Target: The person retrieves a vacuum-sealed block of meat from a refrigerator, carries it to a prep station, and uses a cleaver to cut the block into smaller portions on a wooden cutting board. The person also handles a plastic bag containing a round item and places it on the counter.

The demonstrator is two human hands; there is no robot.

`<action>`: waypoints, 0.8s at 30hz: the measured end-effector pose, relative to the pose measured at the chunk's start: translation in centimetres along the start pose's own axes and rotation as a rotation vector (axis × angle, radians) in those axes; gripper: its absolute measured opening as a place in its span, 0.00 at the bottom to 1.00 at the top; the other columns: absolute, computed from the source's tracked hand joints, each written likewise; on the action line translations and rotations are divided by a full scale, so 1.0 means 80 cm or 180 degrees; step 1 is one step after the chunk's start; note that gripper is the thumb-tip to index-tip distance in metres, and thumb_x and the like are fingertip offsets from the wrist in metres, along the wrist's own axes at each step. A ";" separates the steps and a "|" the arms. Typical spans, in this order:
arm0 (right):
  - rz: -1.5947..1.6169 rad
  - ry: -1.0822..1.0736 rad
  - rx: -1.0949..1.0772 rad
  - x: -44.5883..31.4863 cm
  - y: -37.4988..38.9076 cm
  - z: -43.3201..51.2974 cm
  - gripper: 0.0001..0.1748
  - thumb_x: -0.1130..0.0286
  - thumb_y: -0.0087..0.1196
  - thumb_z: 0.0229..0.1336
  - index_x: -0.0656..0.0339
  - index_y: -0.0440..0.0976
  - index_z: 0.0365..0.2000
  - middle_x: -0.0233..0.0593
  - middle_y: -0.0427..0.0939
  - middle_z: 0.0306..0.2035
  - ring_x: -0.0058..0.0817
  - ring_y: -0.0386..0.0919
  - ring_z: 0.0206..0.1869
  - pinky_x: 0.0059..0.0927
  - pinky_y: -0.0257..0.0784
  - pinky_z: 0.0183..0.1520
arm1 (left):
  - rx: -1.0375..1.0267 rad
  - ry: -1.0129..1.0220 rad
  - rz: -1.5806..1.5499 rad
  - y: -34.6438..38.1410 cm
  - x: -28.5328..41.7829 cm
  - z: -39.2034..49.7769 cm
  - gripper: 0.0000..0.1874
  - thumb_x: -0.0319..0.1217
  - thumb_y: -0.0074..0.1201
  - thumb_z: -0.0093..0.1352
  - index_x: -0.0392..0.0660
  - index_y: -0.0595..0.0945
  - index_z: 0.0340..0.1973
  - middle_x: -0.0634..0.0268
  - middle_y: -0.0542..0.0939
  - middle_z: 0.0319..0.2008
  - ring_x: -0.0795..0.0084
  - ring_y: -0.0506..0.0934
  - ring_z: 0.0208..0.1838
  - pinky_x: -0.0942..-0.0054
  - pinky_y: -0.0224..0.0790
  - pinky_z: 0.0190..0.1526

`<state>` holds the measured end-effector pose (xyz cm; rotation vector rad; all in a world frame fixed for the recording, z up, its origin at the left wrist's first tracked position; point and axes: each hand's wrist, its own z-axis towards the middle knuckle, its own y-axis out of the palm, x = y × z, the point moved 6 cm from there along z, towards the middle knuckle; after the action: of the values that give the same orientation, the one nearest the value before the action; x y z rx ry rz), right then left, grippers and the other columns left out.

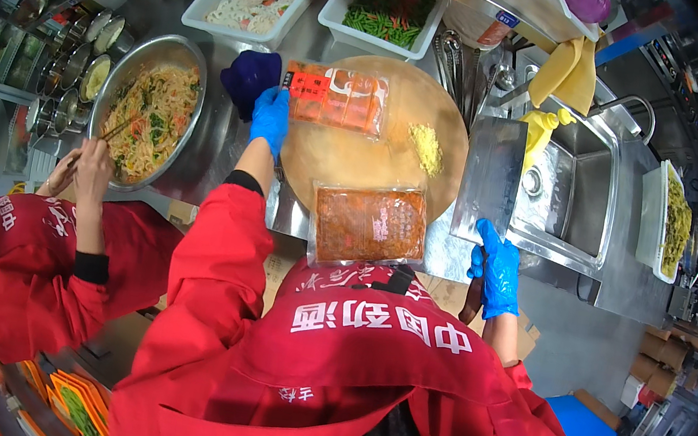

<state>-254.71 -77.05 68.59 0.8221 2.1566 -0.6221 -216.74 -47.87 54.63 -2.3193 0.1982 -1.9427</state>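
Observation:
My left hand (271,117), in a blue glove, grips the left end of a clear plastic packet of orange-red blocks (339,99) with a red label. The packet lies on a round wooden chopping board (357,159). In my right hand (497,272), also gloved, is the handle of a cleaver; its broad steel blade (490,178) extends over the counter between board and sink. A sealed packet of reddish-brown sauce or seasoning (369,224) overlaps the board's near edge. Minced pale-yellow garlic or ginger (425,148) is heaped on the board's right side. Dark blue cloth (251,80) lies beside my left fingers.
At left, a co-worker's hands (91,168) work chopsticks in a steel bowl of mixed noodles or shreds (152,117). White tubs of sliced lotus root (256,1) and cut greens (387,19) stand behind the board. A steel sink (570,189) and yellow bottle (540,134) are at right.

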 end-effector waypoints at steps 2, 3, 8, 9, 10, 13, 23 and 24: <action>-0.0149 -0.0091 0.0009 -0.001 -0.001 0.000 0.17 0.56 0.57 0.58 0.57 0.69 0.23 0.30 0.64 0.11 0.20 0.61 0.11 0.23 0.60 0.15 | 0.0133 0.0935 0.0881 -0.023 0.013 -0.016 0.17 0.33 0.53 0.68 0.37 0.77 0.50 0.57 0.78 0.47 0.67 0.74 0.51 0.68 0.66 0.54; -0.0146 -0.0141 -0.0028 -0.002 0.000 0.001 0.19 0.55 0.56 0.59 0.56 0.68 0.20 0.30 0.63 0.11 0.19 0.61 0.11 0.24 0.61 0.16 | 0.0161 0.1180 0.1375 -0.032 0.017 -0.028 0.18 0.33 0.52 0.68 0.37 0.77 0.51 0.56 0.77 0.50 0.66 0.74 0.53 0.68 0.65 0.56; 0.0023 -0.0039 -0.0091 0.005 0.006 0.009 0.14 0.59 0.59 0.56 0.58 0.70 0.28 0.30 0.65 0.12 0.19 0.62 0.12 0.22 0.59 0.15 | -0.0650 -0.0750 0.0455 -0.082 -0.016 -0.149 0.14 0.34 0.51 0.69 0.40 0.79 0.47 0.61 0.78 0.44 0.72 0.74 0.46 0.72 0.67 0.49; -0.0010 -0.0043 -0.0141 0.005 0.008 0.010 0.14 0.59 0.59 0.56 0.58 0.70 0.27 0.30 0.65 0.12 0.19 0.62 0.12 0.22 0.59 0.15 | -0.1230 -0.0575 0.0446 -0.075 -0.008 -0.176 0.14 0.37 0.51 0.70 0.41 0.79 0.44 0.66 0.79 0.35 0.77 0.73 0.37 0.75 0.67 0.40; -0.0050 -0.0061 -0.0164 0.006 0.010 0.012 0.14 0.59 0.59 0.56 0.58 0.70 0.27 0.30 0.65 0.12 0.19 0.62 0.12 0.22 0.59 0.15 | -0.1159 -0.0731 0.0419 -0.077 -0.008 -0.192 0.14 0.38 0.52 0.70 0.40 0.79 0.44 0.66 0.79 0.32 0.78 0.73 0.34 0.75 0.67 0.38; -0.0169 -0.0143 -0.0328 0.005 0.018 0.014 0.15 0.58 0.59 0.56 0.58 0.71 0.25 0.30 0.65 0.12 0.19 0.62 0.12 0.23 0.60 0.16 | -0.1099 -0.1530 0.0649 -0.079 -0.017 -0.229 0.23 0.44 0.54 0.68 0.39 0.77 0.50 0.63 0.79 0.40 0.74 0.73 0.43 0.73 0.66 0.46; -0.0171 -0.0129 -0.0421 0.005 0.018 0.007 0.14 0.58 0.59 0.57 0.58 0.72 0.27 0.30 0.67 0.14 0.18 0.63 0.14 0.21 0.60 0.16 | -0.2204 -0.2533 -0.0927 0.014 -0.031 -0.335 0.23 0.40 0.57 0.67 0.37 0.76 0.51 0.61 0.81 0.45 0.72 0.78 0.45 0.74 0.70 0.48; -0.0114 -0.0080 -0.0424 0.006 0.017 0.006 0.14 0.58 0.59 0.56 0.57 0.72 0.29 0.30 0.67 0.15 0.18 0.64 0.14 0.21 0.60 0.16 | -0.2167 -0.2388 -0.1104 0.015 -0.025 -0.335 0.23 0.40 0.57 0.67 0.37 0.76 0.51 0.61 0.81 0.45 0.73 0.78 0.44 0.74 0.71 0.47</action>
<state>-253.77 -76.27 67.64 0.7022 2.1681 -0.4978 -243.53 -48.75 57.23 -3.5414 0.4563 -1.0271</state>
